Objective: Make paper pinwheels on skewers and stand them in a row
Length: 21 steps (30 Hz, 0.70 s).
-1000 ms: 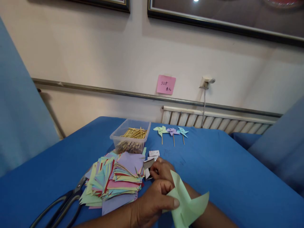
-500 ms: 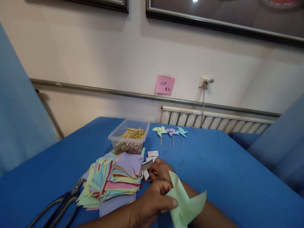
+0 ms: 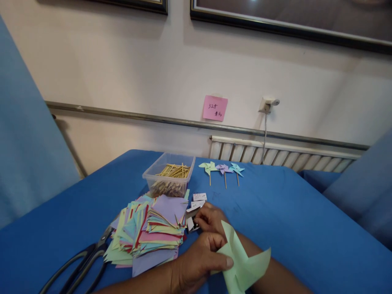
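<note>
My left hand [image 3: 199,261] is closed in a pinch on a folded light-green paper pinwheel [image 3: 243,265] near the bottom edge. Just beyond it, my right hand [image 3: 210,218] reaches forward with its fingers curled on a small white box [image 3: 190,222] at the right side of the coloured paper stack [image 3: 150,230]. What the fingers take from the box is too small to see. Two small white cards [image 3: 199,200] lie just past that hand.
A clear plastic tub of wooden sticks [image 3: 170,175] stands behind the stack. Black scissors [image 3: 76,261] lie at the stack's left. Three finished pinwheels [image 3: 223,169] lie further back on the blue cloth [image 3: 290,212]. A radiator and a wall with a pink note are behind.
The hands have hardly moved; the right hand's fingers work at the small box while the left keeps its pinch on the green pinwheel. The view has shifted slightly.
</note>
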{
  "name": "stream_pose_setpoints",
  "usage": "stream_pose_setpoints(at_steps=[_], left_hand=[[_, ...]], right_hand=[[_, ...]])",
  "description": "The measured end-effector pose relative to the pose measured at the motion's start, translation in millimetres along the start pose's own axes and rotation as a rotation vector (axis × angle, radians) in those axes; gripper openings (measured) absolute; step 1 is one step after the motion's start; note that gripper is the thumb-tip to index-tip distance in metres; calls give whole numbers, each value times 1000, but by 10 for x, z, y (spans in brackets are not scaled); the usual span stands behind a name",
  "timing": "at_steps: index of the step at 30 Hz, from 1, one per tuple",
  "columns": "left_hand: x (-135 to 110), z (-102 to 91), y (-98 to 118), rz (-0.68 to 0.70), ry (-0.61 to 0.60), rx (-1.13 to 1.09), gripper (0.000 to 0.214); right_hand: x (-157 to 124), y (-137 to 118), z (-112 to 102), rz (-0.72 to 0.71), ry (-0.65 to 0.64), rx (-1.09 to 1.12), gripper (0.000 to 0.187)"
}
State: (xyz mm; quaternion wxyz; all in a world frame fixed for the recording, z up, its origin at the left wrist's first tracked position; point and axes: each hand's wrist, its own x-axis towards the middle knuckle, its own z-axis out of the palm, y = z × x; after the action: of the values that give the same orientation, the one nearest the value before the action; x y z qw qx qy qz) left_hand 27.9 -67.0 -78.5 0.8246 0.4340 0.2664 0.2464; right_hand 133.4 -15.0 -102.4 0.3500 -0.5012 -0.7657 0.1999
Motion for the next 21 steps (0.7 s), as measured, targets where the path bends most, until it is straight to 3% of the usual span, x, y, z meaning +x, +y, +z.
stream_pose_setpoints(at_steps=[7,13,17,21], left_hand=[[57,-63,-58,29,23,42,23],[135,-89,-77,27,257,263,19],[147,-61,-80,-34,268,423,15],[153,-68,-155,-6,247,596,13]], right_hand=[[56,266,-16,92,102,44,13],[-140,519,-377,194,68,-128,12],[-308,650,-535,239,64,-191,11],[-373,701,-576,277,95,-214,12]])
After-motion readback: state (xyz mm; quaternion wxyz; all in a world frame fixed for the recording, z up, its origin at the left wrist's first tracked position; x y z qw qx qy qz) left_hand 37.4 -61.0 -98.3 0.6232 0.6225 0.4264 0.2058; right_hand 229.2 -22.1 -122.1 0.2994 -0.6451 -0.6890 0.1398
